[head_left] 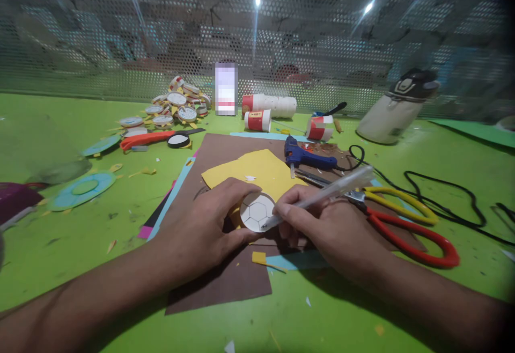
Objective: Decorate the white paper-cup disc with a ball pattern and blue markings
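Observation:
My left hand (209,224) is closed round the edge of a small white paper disc (256,209) marked with a hexagon pattern, pressing it onto brown paper (225,283). My right hand (322,229) grips a clear pen (333,191), and its tip rests on the disc's lower right edge. A yellow sheet (257,170) lies just behind the disc.
Red-and-yellow scissors (406,224) lie right of my right hand. A blue glue gun (306,157) with a black cable (442,192) sits behind. Red paper cups (259,119), a pile of decorated discs (177,107), an orange cutter (147,139), blue paper rings (82,189) and a white bottle (394,111) stand on the green table (100,245).

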{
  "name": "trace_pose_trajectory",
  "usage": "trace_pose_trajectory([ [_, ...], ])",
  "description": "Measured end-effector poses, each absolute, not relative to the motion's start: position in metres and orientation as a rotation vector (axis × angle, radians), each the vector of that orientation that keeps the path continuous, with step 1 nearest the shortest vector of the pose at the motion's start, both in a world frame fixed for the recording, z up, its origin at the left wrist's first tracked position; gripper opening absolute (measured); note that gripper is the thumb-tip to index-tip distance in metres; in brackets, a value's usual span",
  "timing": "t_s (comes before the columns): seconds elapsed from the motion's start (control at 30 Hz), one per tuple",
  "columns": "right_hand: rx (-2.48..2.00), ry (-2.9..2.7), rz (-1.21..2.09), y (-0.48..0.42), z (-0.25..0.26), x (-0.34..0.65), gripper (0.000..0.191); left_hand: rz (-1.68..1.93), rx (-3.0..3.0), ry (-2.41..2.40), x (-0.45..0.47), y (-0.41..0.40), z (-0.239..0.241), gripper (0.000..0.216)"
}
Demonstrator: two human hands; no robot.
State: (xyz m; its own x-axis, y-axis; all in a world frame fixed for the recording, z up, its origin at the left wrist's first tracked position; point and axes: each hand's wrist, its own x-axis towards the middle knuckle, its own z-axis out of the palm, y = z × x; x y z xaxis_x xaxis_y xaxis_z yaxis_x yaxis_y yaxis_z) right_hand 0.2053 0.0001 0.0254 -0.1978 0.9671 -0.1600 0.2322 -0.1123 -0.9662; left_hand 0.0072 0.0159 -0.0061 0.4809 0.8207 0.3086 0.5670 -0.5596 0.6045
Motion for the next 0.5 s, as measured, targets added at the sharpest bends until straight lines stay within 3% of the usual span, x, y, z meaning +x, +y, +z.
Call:
trace_pose_trajectory([
  [0.5,-1.19,-1.326,1.392,0.004,0.014,0.213,0.025,0.816,2.281,1.212,0.008,0.012,-0.007,0.037],
])
